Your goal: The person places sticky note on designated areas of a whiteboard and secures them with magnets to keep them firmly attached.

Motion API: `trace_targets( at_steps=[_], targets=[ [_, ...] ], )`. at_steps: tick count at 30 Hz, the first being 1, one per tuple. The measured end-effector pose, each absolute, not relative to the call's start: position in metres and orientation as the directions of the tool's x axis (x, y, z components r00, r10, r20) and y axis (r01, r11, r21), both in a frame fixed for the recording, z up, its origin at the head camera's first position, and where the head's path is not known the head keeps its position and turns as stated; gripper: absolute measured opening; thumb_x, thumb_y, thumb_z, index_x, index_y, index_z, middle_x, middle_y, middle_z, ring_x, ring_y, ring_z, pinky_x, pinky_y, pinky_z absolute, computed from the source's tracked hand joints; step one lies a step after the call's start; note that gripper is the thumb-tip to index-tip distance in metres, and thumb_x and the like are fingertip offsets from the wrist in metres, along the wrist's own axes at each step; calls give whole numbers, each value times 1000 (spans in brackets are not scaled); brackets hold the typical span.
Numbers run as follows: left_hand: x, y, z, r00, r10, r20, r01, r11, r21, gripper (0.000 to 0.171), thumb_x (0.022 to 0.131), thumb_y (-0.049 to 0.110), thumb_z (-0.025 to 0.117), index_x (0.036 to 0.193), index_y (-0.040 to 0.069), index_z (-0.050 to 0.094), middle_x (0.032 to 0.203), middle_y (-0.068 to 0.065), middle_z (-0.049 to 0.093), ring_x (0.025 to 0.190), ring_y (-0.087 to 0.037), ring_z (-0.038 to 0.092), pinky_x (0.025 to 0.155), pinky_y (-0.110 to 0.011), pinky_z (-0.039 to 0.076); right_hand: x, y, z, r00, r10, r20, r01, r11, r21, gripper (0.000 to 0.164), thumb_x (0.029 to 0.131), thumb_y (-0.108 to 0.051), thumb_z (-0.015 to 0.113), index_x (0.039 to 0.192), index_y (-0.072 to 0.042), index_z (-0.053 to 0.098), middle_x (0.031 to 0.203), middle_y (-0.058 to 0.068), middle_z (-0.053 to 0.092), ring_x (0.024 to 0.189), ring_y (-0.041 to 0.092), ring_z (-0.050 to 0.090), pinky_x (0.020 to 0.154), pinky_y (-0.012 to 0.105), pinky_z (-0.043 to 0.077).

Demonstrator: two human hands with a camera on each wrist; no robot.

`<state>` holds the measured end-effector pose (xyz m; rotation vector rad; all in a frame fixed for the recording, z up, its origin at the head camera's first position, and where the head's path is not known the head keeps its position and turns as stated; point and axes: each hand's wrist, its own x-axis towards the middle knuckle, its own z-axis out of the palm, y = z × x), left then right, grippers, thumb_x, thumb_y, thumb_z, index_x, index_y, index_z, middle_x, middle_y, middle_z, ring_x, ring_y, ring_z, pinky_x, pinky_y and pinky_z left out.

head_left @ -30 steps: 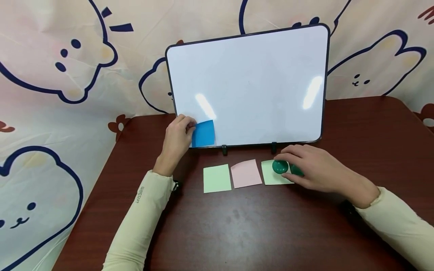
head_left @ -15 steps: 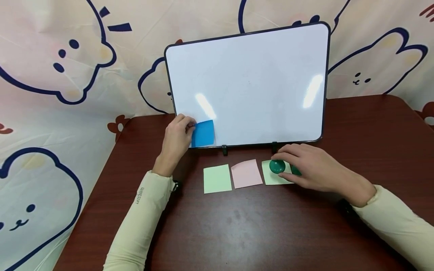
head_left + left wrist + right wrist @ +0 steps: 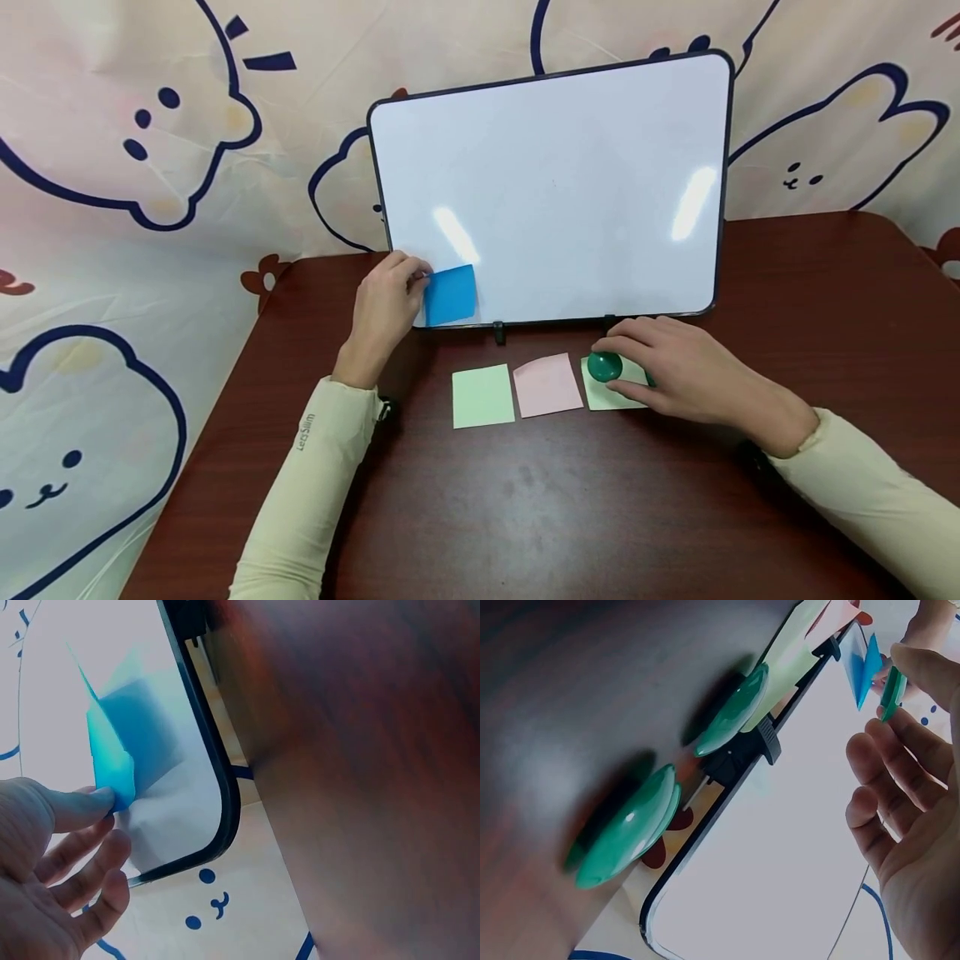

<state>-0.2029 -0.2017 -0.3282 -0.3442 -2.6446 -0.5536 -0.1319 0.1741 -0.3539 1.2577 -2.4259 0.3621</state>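
My left hand [image 3: 384,300] pinches a blue sticky note [image 3: 452,296] by its left edge at the lower left corner of the whiteboard [image 3: 555,183]. In the left wrist view, the blue note [image 3: 111,757] angles off the board and casts a shadow on it. My right hand [image 3: 686,367] holds a round green magnet [image 3: 604,367] between thumb and fingertips, above a light green note [image 3: 611,395]. The right wrist view shows the held magnet [image 3: 892,694] edge-on. Other green magnets [image 3: 630,832] lie on the table, mostly hidden under that hand in the head view.
A second light green note [image 3: 483,397] and a pink note [image 3: 547,386] lie in a row before the board. Black clip feet [image 3: 499,333] support the whiteboard on the dark brown table [image 3: 525,517]. A cartoon-printed curtain [image 3: 112,267] hangs behind.
My right hand has shifted slightly left with the green magnet, over the right-hand light green note. My left hand and the blue note stay nearly where they were.
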Motion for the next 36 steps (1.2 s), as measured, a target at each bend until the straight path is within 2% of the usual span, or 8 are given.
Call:
trace_targets(
  at_steps=[20, 36],
  targets=[
    [-204, -203, -329, -886, 152, 438, 306, 902, 306, 17, 94, 13, 69, 108, 6, 74, 106, -12, 68, 92, -27, 64, 86, -41, 58, -133, 156, -352, -517, -735, 440, -835, 546, -68, 39, 81, -32, 81, 114, -17, 68, 109, -5, 64, 94, 12, 62, 78, 34, 54],
    [-207, -203, -331, -882, 145, 449, 317, 887, 336, 16, 94, 13, 68, 106, 4, 74, 105, -13, 68, 91, -28, 64, 89, -44, 57, -133, 152, -352, -537, -737, 411, -825, 560, -74, 42, 81, -35, 81, 116, -17, 68, 110, -4, 65, 96, 12, 62, 79, 34, 55]
  ],
)
